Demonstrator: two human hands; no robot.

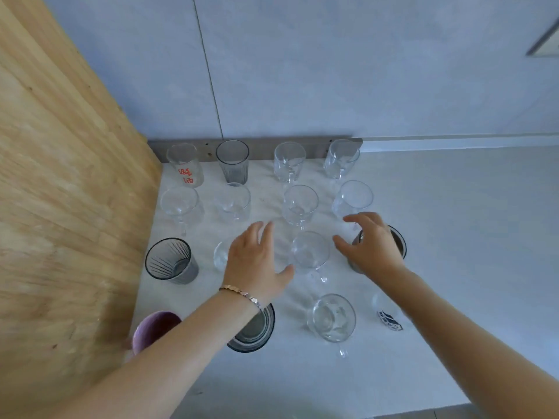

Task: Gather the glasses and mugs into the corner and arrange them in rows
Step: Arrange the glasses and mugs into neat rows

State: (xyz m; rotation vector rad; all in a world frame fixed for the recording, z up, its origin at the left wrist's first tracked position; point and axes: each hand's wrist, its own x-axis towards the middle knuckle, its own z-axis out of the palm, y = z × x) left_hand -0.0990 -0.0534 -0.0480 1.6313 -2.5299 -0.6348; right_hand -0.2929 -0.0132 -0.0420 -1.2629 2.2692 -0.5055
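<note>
Rows of glasses and mugs fill the desk (453,237) corner against the wooden panel (60,207); the two back rows of four look even, while the third and front rows sit looser. Left hand (257,261) is spread flat, fingers straight, thumb out, holding nothing, above a clear glass (219,257) in the third row. Right hand (372,243) is spread with loosely curved fingers over a dark mug (399,240) at that row's right end; I cannot tell whether it touches the rim. A handled glass mug (310,251) stands between the hands. Judgement: the step in hand is truing up the third row. Best done one piece per hand, gripped low on the body and slid rather than lifted, each lined up with the glass behind it. Keep a small gap so the rims do not knock. Turn handles one way so they do not snag a neighbour. The left forearm passes over a striped cup (260,331) in the front row, so it should stay high. The blue-patterned glass (388,319) is likely next to be squared up.
</note>
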